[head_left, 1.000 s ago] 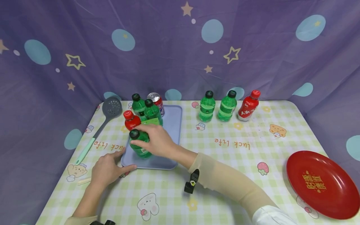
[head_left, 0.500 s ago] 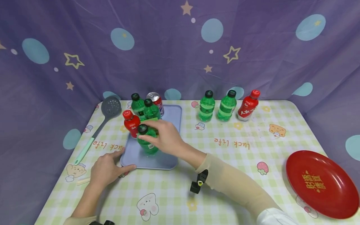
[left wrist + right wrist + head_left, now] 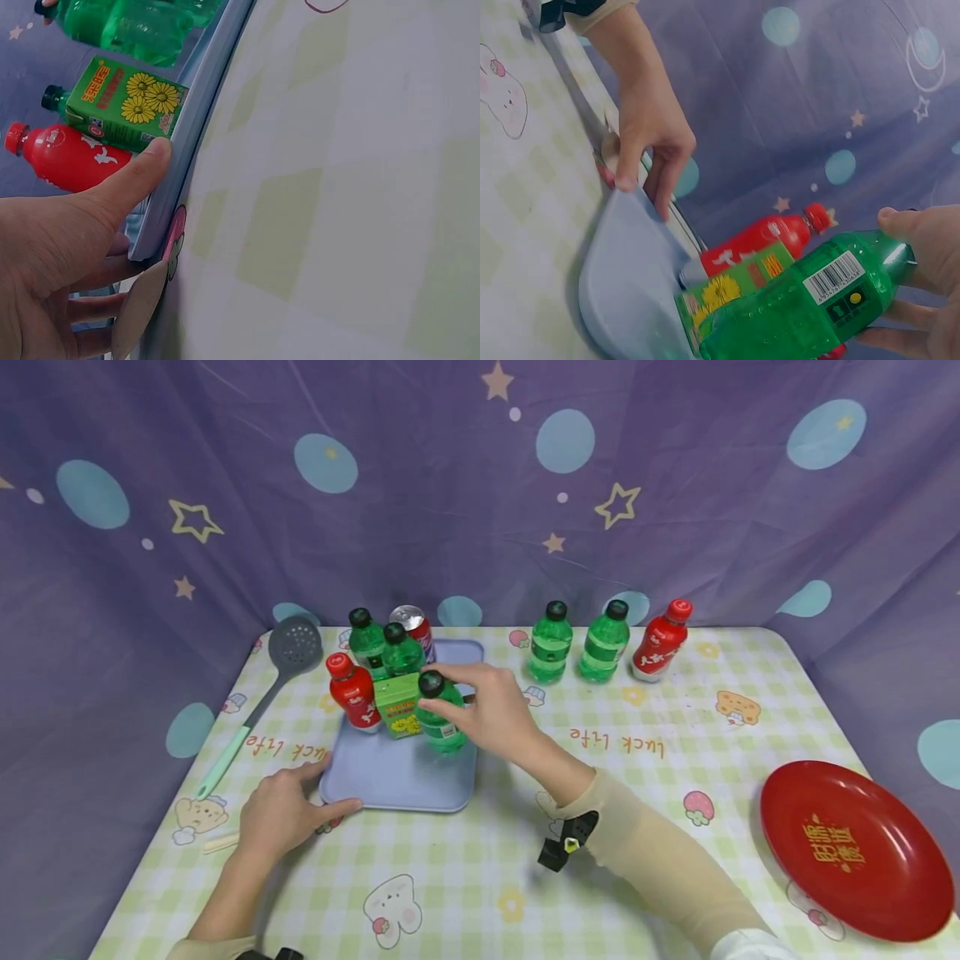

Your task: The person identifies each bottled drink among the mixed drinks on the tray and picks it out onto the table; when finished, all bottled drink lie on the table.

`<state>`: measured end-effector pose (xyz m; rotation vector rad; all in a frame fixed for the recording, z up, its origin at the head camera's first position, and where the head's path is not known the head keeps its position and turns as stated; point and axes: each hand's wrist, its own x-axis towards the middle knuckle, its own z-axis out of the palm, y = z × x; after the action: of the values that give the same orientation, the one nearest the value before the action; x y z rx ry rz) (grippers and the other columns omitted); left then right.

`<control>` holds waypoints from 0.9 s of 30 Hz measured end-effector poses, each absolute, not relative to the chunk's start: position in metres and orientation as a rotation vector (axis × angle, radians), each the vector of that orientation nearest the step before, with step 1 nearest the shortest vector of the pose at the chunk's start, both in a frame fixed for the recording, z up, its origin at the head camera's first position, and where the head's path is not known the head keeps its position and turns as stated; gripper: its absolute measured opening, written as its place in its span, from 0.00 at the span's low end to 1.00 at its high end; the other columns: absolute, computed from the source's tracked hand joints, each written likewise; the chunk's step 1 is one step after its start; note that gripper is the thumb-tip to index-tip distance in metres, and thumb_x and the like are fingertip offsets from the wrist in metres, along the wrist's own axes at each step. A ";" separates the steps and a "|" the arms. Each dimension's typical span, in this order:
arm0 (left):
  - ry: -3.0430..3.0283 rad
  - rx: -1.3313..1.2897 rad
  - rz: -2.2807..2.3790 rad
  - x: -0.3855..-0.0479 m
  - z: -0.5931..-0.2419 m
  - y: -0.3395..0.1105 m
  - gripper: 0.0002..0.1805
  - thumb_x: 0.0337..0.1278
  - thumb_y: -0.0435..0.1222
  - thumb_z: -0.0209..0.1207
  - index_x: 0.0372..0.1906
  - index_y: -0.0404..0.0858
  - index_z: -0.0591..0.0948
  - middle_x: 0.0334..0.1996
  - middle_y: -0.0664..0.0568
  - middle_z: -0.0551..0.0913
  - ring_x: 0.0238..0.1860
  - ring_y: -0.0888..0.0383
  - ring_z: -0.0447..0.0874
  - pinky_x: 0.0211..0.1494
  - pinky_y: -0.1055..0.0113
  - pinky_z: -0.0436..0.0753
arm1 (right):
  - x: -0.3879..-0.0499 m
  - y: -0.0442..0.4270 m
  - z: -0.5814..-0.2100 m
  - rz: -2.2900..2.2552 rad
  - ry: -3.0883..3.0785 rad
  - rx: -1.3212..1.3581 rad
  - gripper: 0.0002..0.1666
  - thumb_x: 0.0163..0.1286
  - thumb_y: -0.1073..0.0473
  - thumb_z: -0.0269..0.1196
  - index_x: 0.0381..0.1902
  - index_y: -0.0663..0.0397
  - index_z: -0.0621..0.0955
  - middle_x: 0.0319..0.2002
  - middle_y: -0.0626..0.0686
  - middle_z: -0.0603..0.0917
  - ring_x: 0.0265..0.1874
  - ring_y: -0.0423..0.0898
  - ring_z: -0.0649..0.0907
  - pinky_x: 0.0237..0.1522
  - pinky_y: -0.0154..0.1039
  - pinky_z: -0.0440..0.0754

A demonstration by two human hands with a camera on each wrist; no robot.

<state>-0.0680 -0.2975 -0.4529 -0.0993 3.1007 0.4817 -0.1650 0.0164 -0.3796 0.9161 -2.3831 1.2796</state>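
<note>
The right grip (image 3: 495,710) pinches a green see-through plastic bottle with a black cap (image 3: 444,727) near its neck, above the right part of a pale blue rectangular tray (image 3: 390,785); whether its base touches down cannot be told. Just left of that grip stands a green box printed with yellow flowers (image 3: 400,706), so the gap there is narrow; then comes a red plastic bottle with a red cap (image 3: 354,695), near the tray's left rim.

The left grip (image 3: 281,810) is spread wide, thumb and fingers straddling the tray's near left corner. Between it and the held bottle, the tray's flat floor runs to the near rim.

Beyond the right grip, two more green bottles (image 3: 402,652) and a red-and-silver metal can (image 3: 414,631) crowd the far left. To its right, checked cloth stretches across the desk (image 3: 465,868) towards a glossy red round plate (image 3: 892,868), well apart, near the right edge.
</note>
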 end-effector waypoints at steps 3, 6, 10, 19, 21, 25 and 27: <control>3.092 -0.104 0.488 -0.068 -0.453 -0.297 0.57 0.36 0.69 0.79 0.68 0.36 0.82 0.54 0.24 0.85 0.47 0.28 0.89 0.25 0.59 0.78 | -0.167 0.029 -0.381 1.302 -2.395 0.868 0.26 0.66 0.50 0.78 0.58 0.54 0.90 0.50 0.54 0.94 0.29 0.42 0.90 0.31 0.29 0.83; 3.086 -0.106 0.493 -0.068 -0.453 -0.297 0.57 0.36 0.69 0.79 0.69 0.36 0.82 0.56 0.24 0.85 0.48 0.28 0.89 0.25 0.59 0.78 | -0.171 0.042 -0.385 1.358 -2.398 0.824 0.25 0.66 0.53 0.78 0.58 0.54 0.89 0.50 0.56 0.94 0.39 0.46 0.94 0.35 0.29 0.87; 3.089 -0.106 0.485 -0.068 -0.452 -0.297 0.57 0.35 0.69 0.79 0.69 0.37 0.82 0.57 0.24 0.84 0.49 0.28 0.88 0.25 0.58 0.79 | -0.175 0.061 -0.387 1.425 -2.390 0.764 0.24 0.66 0.55 0.78 0.59 0.52 0.90 0.51 0.55 0.94 0.48 0.49 0.93 0.38 0.29 0.89; 3.077 -0.118 0.481 -0.069 -0.454 -0.297 0.58 0.35 0.71 0.78 0.70 0.37 0.81 0.59 0.24 0.82 0.50 0.27 0.88 0.25 0.59 0.79 | -0.183 0.103 -0.377 1.282 -2.356 0.682 0.25 0.63 0.54 0.80 0.58 0.51 0.90 0.46 0.55 0.95 0.34 0.48 0.94 0.32 0.34 0.89; 3.076 -0.119 0.483 -0.069 -0.455 -0.297 0.58 0.35 0.71 0.78 0.70 0.37 0.81 0.59 0.24 0.83 0.50 0.28 0.88 0.25 0.59 0.78 | -0.183 0.112 -0.375 1.262 -2.367 0.670 0.26 0.63 0.54 0.80 0.59 0.50 0.90 0.45 0.54 0.95 0.34 0.48 0.94 0.33 0.33 0.89; 3.079 -0.113 0.484 -0.069 -0.454 -0.297 0.59 0.35 0.72 0.77 0.70 0.37 0.82 0.57 0.24 0.84 0.47 0.28 0.89 0.24 0.60 0.77 | -0.185 0.128 -0.371 1.222 -2.389 0.634 0.25 0.63 0.54 0.80 0.58 0.51 0.90 0.42 0.53 0.95 0.35 0.49 0.93 0.33 0.26 0.85; 3.086 -0.109 0.483 -0.069 -0.453 -0.298 0.59 0.34 0.72 0.77 0.69 0.37 0.82 0.57 0.23 0.84 0.47 0.28 0.89 0.24 0.59 0.77 | -0.187 0.135 -0.370 1.206 -2.389 0.613 0.25 0.62 0.54 0.81 0.57 0.51 0.91 0.43 0.54 0.95 0.36 0.50 0.93 0.33 0.23 0.83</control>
<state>-0.0686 -0.2980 -0.4527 -0.1092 3.0860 0.4828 -0.1874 0.1349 -0.3699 0.6128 -2.3893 1.2065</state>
